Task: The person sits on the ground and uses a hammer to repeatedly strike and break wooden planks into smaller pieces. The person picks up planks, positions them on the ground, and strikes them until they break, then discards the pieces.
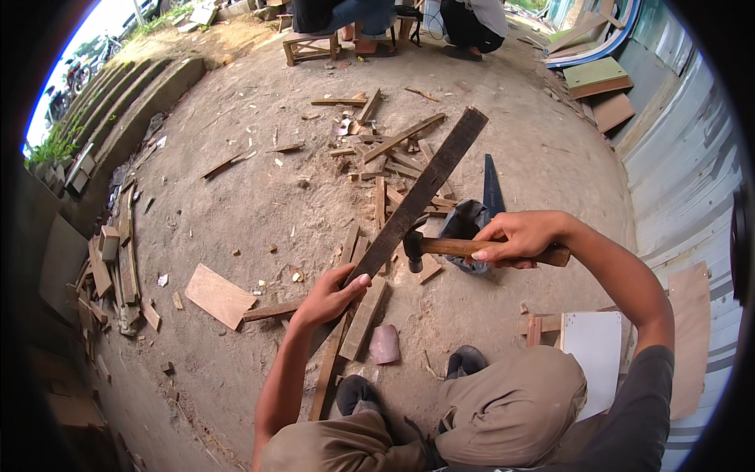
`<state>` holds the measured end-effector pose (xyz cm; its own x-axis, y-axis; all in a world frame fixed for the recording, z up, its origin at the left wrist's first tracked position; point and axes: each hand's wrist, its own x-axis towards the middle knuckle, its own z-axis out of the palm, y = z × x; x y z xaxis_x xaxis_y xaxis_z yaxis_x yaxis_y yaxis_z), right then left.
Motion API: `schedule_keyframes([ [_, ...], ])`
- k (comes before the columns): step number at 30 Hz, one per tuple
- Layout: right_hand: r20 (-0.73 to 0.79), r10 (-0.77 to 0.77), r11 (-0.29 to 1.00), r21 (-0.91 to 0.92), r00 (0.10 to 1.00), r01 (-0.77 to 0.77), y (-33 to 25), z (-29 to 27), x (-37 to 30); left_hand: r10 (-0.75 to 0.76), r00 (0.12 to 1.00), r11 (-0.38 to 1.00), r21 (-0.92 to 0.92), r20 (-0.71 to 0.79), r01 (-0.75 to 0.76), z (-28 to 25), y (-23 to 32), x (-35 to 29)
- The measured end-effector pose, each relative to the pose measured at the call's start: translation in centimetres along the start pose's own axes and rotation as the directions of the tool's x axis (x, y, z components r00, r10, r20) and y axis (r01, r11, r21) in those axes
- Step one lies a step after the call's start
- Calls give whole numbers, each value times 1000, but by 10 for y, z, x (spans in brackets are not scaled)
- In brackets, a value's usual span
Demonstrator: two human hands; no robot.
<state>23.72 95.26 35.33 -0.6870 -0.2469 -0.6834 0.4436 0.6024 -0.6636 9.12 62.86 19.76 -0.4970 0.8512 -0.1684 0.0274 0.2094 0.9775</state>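
My left hand [332,297] is closed round the lower part of a long dark wooden plank [421,193], which slants up and away to the right. In my right hand [519,238] is a claw hammer [448,246], gripped by its wooden handle. The hammer's dark head lies close beside the plank's right edge; I cannot tell whether they touch. Just beyond the hammer, a black plastic bag [464,224] sits on the ground with a dark saw blade [492,185] standing up from it. More wood strips [363,318] lie below my left hand.
Loose wood strips [401,145] are heaped ahead on the dirt ground. A plywood piece [220,295] lies left, a white board [590,354] by my right knee. Scrap wood [118,252] lines the left side; corrugated metal sheeting [692,212] stands right. Two people [472,27] sit or crouch at the back.
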Motion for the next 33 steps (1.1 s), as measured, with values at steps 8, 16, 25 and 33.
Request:
schedule_keyframes([
  [8, 3, 41, 999, 32, 999, -41, 3, -14, -2, -15, 999, 996, 82, -52, 19, 3, -1, 2],
  [16, -8, 60, 998, 25, 998, -60, 18, -21, -5, -21, 999, 996, 83, -39, 24, 10, -5, 9],
  [25, 37, 49, 997, 50, 998, -51, 24, -25, -1, -60, 998, 998, 4, -6, 60, 12, -13, 18],
  [33, 24, 57, 977, 206, 998, -60, 43, -16, -1, -125, 990, 992, -12, 64, 126, 7, -27, 15],
])
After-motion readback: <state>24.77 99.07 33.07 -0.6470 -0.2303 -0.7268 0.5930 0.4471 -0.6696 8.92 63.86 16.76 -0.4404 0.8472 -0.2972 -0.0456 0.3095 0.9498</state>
